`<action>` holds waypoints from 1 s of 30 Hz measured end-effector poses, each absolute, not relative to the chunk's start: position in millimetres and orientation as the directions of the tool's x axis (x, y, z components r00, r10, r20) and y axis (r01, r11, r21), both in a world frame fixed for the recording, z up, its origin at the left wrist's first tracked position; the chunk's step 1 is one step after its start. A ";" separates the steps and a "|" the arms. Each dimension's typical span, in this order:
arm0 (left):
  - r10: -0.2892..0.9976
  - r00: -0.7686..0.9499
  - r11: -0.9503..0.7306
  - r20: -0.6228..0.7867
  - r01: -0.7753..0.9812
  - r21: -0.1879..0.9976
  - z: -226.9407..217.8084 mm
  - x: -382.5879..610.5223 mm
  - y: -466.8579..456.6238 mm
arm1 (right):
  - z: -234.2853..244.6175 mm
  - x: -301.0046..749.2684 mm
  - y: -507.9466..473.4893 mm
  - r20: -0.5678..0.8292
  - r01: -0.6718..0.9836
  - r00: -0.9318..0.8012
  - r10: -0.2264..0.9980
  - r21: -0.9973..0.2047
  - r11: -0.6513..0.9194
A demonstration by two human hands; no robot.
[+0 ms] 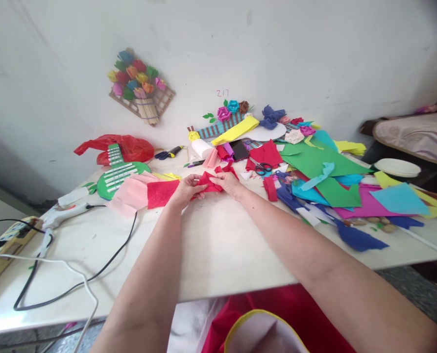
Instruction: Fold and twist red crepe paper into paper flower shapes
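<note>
Both my arms reach forward over the white table (211, 250). My left hand (186, 190) and my right hand (229, 184) pinch a folded piece of red paper (208, 182) between them, fingers closed on its edges just above the table. A flat red sheet (161, 192) and a pink sheet (132, 194) lie directly left of my left hand. Black-handled scissors (262, 167) rest behind my right hand.
A heap of coloured paper sheets (325, 176) covers the table's right side. A white glue gun (62, 215) with a black cable (104, 260) lies at the left, near a green paper guitar (117, 174) and red plastic bag (130, 146). Paper flower crafts (141, 86) hang on the wall.
</note>
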State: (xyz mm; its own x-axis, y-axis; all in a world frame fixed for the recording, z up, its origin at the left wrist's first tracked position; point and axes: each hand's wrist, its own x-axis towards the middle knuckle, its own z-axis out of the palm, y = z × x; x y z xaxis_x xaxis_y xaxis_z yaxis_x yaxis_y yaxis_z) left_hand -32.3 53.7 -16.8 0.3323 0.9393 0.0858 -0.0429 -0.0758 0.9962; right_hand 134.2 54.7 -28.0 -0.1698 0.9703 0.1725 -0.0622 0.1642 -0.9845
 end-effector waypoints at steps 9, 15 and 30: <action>0.925 0.376 -0.060 0.057 -0.004 0.998 -14.5 -32.9 50.0 | -24.3 134.5 50.8 0.227 -0.072 -0.178 0.957 -0.973 0.218; 0.895 0.446 -0.032 0.025 0.008 0.999 -17.6 -34.7 52.8 | -26.6 134.4 52.6 0.218 -0.024 -0.193 0.957 -0.976 0.217; 0.919 0.394 0.039 -0.033 -0.006 0.999 -13.5 -34.4 48.0 | -20.3 136.0 50.4 0.186 -0.105 -0.292 0.938 -0.981 0.162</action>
